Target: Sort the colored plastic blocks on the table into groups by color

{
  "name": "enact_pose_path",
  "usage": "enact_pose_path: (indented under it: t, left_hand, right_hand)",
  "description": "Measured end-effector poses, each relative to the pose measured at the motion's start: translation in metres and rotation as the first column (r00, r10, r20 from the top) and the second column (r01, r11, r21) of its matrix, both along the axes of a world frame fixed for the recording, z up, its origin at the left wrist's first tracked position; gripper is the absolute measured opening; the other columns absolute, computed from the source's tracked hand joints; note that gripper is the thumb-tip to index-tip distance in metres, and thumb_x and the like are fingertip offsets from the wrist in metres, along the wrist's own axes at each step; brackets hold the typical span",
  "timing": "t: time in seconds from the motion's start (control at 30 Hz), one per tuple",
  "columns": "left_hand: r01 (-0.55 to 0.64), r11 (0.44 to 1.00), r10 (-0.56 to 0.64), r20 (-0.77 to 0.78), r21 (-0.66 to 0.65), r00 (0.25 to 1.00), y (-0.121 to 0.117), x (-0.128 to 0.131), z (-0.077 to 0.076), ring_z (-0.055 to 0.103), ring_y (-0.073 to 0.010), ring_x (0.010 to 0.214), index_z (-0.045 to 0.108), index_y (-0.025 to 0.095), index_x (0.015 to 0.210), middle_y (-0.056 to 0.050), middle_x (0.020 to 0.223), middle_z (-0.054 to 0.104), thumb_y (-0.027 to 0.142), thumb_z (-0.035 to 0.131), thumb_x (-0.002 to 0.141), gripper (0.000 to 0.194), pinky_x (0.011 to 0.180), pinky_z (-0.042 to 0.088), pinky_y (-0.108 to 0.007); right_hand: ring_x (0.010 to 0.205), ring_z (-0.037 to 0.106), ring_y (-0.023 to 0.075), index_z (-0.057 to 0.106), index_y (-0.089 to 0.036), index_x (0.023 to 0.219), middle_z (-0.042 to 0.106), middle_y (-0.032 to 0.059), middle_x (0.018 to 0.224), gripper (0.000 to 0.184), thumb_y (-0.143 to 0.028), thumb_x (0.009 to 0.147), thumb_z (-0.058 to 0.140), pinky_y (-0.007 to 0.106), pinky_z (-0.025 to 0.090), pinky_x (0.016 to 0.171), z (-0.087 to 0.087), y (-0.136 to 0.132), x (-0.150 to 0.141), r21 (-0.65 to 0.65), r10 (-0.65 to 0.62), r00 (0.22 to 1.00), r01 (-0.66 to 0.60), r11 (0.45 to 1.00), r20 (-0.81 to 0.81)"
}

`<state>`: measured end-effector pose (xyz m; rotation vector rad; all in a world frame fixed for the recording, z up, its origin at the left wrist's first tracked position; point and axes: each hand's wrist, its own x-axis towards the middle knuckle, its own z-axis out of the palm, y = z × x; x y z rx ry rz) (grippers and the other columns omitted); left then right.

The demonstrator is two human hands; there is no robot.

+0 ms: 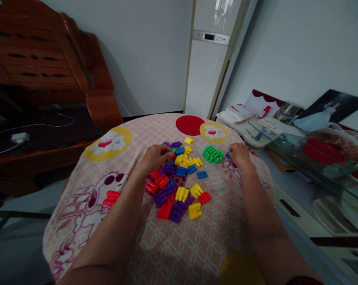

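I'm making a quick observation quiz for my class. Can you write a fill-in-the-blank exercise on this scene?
1. The neat cluster of blocks beside the right hand is all ____.
2. The left hand rests on the mixed pile at its ____ edge.
3. The cloth under the blocks is printed with cartoon ____.

Missing words: green; far; bears

Plastic peg blocks (179,186): red, yellow, purple and blue, scattered loose in a heap on the patterned cloth. Green blocks (213,153): gathered apart in one tight cluster. Blue block (228,155): pinched at the fingertips beside that cluster.
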<state>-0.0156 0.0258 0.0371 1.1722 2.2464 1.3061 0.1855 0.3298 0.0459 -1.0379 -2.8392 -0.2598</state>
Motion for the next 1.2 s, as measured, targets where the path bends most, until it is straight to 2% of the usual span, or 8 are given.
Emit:
enact_pose_path:
  t: [0.17, 0.23, 0.37, 0.63, 0.77, 0.93, 1.1, 1.2]
  left_hand:
    - [-0.016, 1.000, 0.016, -0.015, -0.008, 1.000, 0.000, -0.003, -0.001, 0.063, -0.0171, 0.058, 0.069, 0.016, 0.081, -0.002, 0.059, 0.067, 0.041, 0.059, 0.075, 0.028, 0.054, 0.046, -0.024]
    - [-0.025, 1.000, 0.025, -0.012, -0.003, 1.000, 0.000, -0.003, -0.001, 0.063, -0.0170, 0.058, 0.069, 0.016, 0.081, -0.001, 0.059, 0.067, 0.041, 0.060, 0.075, 0.027, 0.054, 0.046, -0.024]
    - [-0.029, 1.000, 0.029, 0.001, 0.010, 1.000, -0.001, -0.003, 0.002, 0.064, -0.0170, 0.057, 0.069, 0.016, 0.081, -0.001, 0.059, 0.067, 0.041, 0.060, 0.075, 0.027, 0.054, 0.047, -0.024]
    - [-0.062, 0.997, 0.060, 0.036, 0.039, 0.998, -0.003, -0.006, 0.004, 0.063, -0.0173, 0.056, 0.068, 0.016, 0.079, -0.002, 0.063, 0.069, 0.042, 0.062, 0.071, 0.027, 0.053, 0.049, -0.025]
    - [-0.055, 0.998, 0.054, 0.038, 0.037, 0.998, -0.002, -0.005, 0.003, 0.063, -0.0167, 0.054, 0.068, 0.017, 0.077, -0.002, 0.063, 0.069, 0.042, 0.062, 0.070, 0.027, 0.051, 0.047, -0.024]
    - [-0.058, 0.998, 0.058, 0.018, 0.019, 0.998, -0.003, -0.008, 0.001, 0.064, -0.0178, 0.056, 0.069, 0.017, 0.081, -0.002, 0.063, 0.069, 0.043, 0.062, 0.071, 0.028, 0.052, 0.048, -0.024]
    - [-0.050, 0.999, 0.049, 0.031, 0.012, 0.998, -0.002, -0.009, 0.000, 0.065, -0.0183, 0.057, 0.069, 0.017, 0.082, -0.002, 0.061, 0.069, 0.043, 0.062, 0.072, 0.028, 0.053, 0.049, -0.025]
    - [-0.044, 0.999, 0.043, 0.050, 0.016, 0.998, 0.000, -0.005, 0.001, 0.064, -0.0178, 0.056, 0.069, 0.017, 0.081, -0.001, 0.059, 0.067, 0.042, 0.062, 0.072, 0.027, 0.052, 0.049, -0.024]
  right_hand:
    - [0.095, 0.066, 0.0246, 0.074, -0.012, 0.100, 0.073, 0.0160, 0.101, 0.025, -0.016, 0.091, 0.051, 0.031, 0.044, 0.081, 0.013, -0.035, -0.009, 0.035, 0.023, 0.984, -0.017, 0.999, -0.178]
    - [0.092, 0.065, 0.0225, 0.073, -0.013, 0.097, 0.073, 0.0138, 0.100, 0.023, -0.021, 0.094, 0.052, 0.030, 0.044, 0.081, 0.016, -0.066, -0.019, -0.023, 0.163, 0.964, -0.172, 0.985, -0.212]
    - [0.101, 0.063, 0.0208, 0.070, -0.016, 0.105, 0.071, 0.0102, 0.107, 0.019, -0.027, 0.093, 0.061, 0.029, 0.044, 0.087, 0.001, -0.134, -0.040, -0.180, 0.497, 0.850, -0.524, 0.833, -0.175]
    - [0.103, 0.059, 0.0246, 0.065, -0.016, 0.105, 0.065, 0.0135, 0.111, 0.016, -0.019, 0.091, 0.058, 0.034, 0.048, 0.085, -0.027, -0.189, -0.052, -0.195, 0.546, 0.831, -0.557, 0.808, -0.110]
    - [0.089, 0.063, 0.0196, 0.064, -0.018, 0.096, 0.069, 0.0069, 0.096, 0.012, -0.021, 0.085, 0.066, 0.029, 0.047, 0.080, -0.021, -0.176, -0.049, -0.315, 0.441, 0.832, -0.540, 0.780, -0.336]
    - [0.071, 0.064, 0.0143, 0.068, -0.018, 0.096, 0.071, 0.0006, 0.080, 0.016, -0.021, 0.081, 0.063, 0.023, 0.049, 0.067, -0.013, -0.121, -0.026, -0.475, 0.126, 0.758, -0.519, 0.710, -0.640]
    - [0.045, 0.057, 0.0139, 0.073, -0.013, 0.103, 0.066, 0.0001, 0.062, 0.030, -0.027, 0.079, 0.061, 0.023, 0.045, 0.046, -0.005, -0.056, 0.023, -0.667, -0.318, 0.800, -0.133, 0.733, -0.509]
    - [0.043, 0.058, 0.0158, 0.076, -0.011, 0.089, 0.063, 0.0017, 0.052, 0.026, -0.027, 0.079, 0.059, 0.025, 0.046, 0.046, -0.008, -0.021, 0.050, -0.563, -0.381, 0.800, 0.066, 0.824, -0.464]
